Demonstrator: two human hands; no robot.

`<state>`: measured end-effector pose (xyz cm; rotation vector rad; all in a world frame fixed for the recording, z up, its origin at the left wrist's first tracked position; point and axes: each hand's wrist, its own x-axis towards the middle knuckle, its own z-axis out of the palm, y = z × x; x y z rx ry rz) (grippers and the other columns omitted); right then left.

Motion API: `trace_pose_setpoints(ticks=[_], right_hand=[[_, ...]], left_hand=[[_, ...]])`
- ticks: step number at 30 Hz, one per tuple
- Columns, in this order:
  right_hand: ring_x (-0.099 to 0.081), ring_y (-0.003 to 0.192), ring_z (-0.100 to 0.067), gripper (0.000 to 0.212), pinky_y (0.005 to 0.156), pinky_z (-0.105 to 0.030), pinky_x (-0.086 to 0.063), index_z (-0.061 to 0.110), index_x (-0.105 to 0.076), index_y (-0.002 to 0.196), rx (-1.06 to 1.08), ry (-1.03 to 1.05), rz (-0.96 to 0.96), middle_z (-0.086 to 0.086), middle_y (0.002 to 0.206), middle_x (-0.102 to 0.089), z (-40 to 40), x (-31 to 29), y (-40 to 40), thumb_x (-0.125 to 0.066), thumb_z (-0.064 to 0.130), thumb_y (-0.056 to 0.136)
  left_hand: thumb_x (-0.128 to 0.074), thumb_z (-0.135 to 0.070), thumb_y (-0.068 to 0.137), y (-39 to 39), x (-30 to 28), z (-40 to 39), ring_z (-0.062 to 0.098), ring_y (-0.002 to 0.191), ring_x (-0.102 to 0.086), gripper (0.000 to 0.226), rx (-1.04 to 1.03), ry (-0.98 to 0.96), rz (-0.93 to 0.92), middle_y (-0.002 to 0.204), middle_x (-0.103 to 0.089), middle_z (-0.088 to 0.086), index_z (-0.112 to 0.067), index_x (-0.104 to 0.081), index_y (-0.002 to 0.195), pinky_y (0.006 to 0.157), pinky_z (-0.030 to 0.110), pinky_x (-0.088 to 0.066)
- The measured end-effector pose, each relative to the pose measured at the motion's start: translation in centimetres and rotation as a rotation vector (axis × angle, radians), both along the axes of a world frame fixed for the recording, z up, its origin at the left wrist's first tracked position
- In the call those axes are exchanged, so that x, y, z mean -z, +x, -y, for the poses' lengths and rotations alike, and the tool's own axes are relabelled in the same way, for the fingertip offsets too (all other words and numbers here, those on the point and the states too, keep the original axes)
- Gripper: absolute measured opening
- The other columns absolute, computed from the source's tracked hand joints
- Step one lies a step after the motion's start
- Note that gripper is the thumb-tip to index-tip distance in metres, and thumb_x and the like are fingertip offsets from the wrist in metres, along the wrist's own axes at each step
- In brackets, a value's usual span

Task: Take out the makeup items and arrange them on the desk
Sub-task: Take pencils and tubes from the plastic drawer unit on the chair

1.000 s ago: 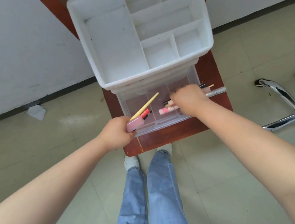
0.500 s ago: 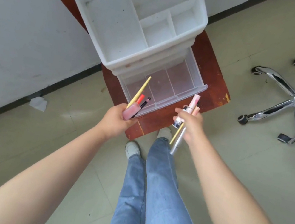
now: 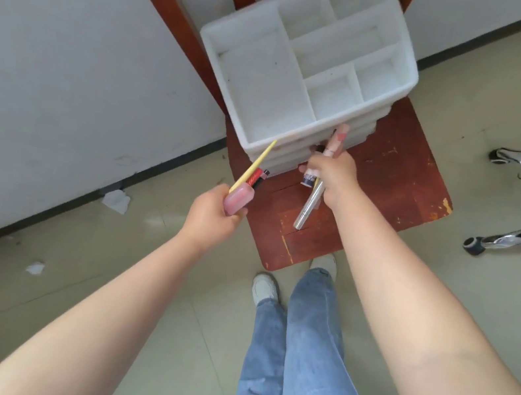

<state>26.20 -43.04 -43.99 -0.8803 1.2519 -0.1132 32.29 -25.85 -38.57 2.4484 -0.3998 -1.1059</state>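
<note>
Head view: my left hand grips a pink tube and yellow stick; my right hand grips a silver pen just before the organizer.

One head-worn wide-angle view looks steeply down and forward — close over both forearms, onto a white organizer on a wooden chair near the wall.

Matt white plastic organizer; scuffed wood chair; shiny metal tube.
</note>
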Motion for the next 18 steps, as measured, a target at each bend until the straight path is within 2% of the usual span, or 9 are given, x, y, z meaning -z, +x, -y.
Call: trace_pose_setpoints(ticks=[2, 4, 7, 10, 12, 13, 14, 16, 18], right_hand=[[-0.058, 0.069, -0.012, 0.029, 0.068, -0.026, -0.052, 0.008, -0.047, 0.096, 0.038, 0.024, 0.033, -0.003, 0.084, -0.056, 0.0, 0.0, 0.1, -0.048, -0.016, 0.079], [-0.057, 0.069, -0.010, 0.030, 0.065, -0.023, -0.051, 0.009, -0.046, 0.099, -0.056, 0.013, 0.009, -0.002, 0.081, -0.054, -0.3, -0.4, -0.5, -0.049, -0.014, 0.080], [-0.055, 0.060, -0.014, 0.025, 0.060, -0.025, -0.048, 0.011, -0.047, 0.081, -0.249, -0.027, -0.098, -0.005, 0.076, -0.049, 0.0, -2.3, -1.6, -0.056, -0.012, 0.078], [-0.055, 0.056, -0.018, 0.027, 0.052, -0.024, -0.047, 0.014, -0.041, 0.066, -0.551, -0.238, -0.213, -0.006, 0.075, -0.050, 1.0, -5.9, -2.8, -0.055, -0.006, 0.077], [-0.061, 0.074, -0.030, 0.033, 0.060, -0.031, -0.044, 0.019, -0.033, 0.060, -0.727, -0.443, -0.291, -0.010, 0.081, -0.051, 2.2, -8.7, -4.0, -0.055, 0.000, 0.077], [-0.061, 0.087, -0.032, 0.033, 0.064, -0.031, -0.040, 0.020, -0.032, 0.060, -0.783, -0.534, -0.328, -0.011, 0.084, -0.052, 2.9, -10.1, -4.8, -0.055, 0.003, 0.077], [-0.059, 0.096, -0.033, 0.027, 0.068, -0.029, -0.038, 0.020, -0.036, 0.063, -0.807, -0.596, -0.357, -0.014, 0.090, -0.055, 3.7, -11.5, -5.8, -0.054, 0.005, 0.078], [-0.056, 0.105, -0.034, 0.009, 0.073, -0.031, -0.039, 0.013, -0.049, 0.087, -0.806, -0.697, -0.445, -0.016, 0.107, -0.059, 4.9, -14.4, -8.1, -0.052, 0.008, 0.081], [-0.055, 0.108, -0.034, 0.027, 0.078, -0.033, -0.042, 0.007, -0.047, 0.109, -0.791, -0.779, -0.549, -0.015, 0.115, -0.058, 5.8, -17.1, -10.8, -0.050, 0.008, 0.083]], left_hand=[[-0.053, -0.012, 0.088, 0.3, -0.3, -0.2, 0.011, 0.052, -0.037, 0.033, -0.005, 0.022, 0.013, 0.061, -0.038, -0.004, -0.022, -0.034, 0.064, 0.049, 0.024, -0.031], [-0.052, -0.012, 0.088, 0.4, -0.9, -0.4, 0.015, 0.054, -0.038, 0.034, 0.012, 0.059, 0.028, 0.061, -0.037, -0.004, -0.021, -0.031, 0.063, 0.049, 0.024, -0.029], [-0.049, -0.010, 0.088, 0.5, -2.6, 0.5, 0.025, 0.068, -0.042, 0.027, 0.170, 0.145, 0.081, 0.064, -0.039, -0.001, -0.016, -0.033, 0.067, 0.051, 0.029, -0.029], [-0.048, -0.010, 0.088, 0.6, -5.2, 3.1, 0.026, 0.075, -0.043, 0.019, 0.331, 0.175, 0.164, 0.078, -0.045, 0.007, -0.012, -0.036, 0.073, 0.062, 0.029, -0.030], [-0.047, -0.010, 0.087, 0.4, -7.2, 5.6, 0.030, 0.078, -0.048, 0.013, 0.409, 0.167, 0.255, 0.081, -0.046, 0.008, -0.010, -0.037, 0.079, 0.063, 0.029, -0.030], [-0.046, -0.010, 0.087, 0.2, -8.1, 6.9, 0.033, 0.082, -0.052, 0.011, 0.442, 0.158, 0.304, 0.082, -0.048, 0.011, -0.009, -0.037, 0.081, 0.063, 0.030, -0.031], [-0.046, -0.010, 0.088, -0.2, -9.1, 8.3, 0.035, 0.086, -0.054, 0.010, 0.477, 0.143, 0.348, 0.084, -0.051, 0.014, -0.009, -0.038, 0.082, 0.063, 0.030, -0.032], [-0.045, -0.011, 0.088, -1.3, -11.0, 11.1, 0.037, 0.091, -0.055, 0.006, 0.552, 0.102, 0.425, 0.095, -0.057, 0.019, -0.009, -0.040, 0.084, 0.065, 0.035, -0.037], [-0.044, -0.011, 0.088, -3.1, -13.3, 13.6, 0.037, 0.093, -0.056, 0.008, 0.626, 0.061, 0.499, 0.101, -0.059, 0.019, -0.005, -0.048, 0.092, 0.069, 0.037, -0.043]])
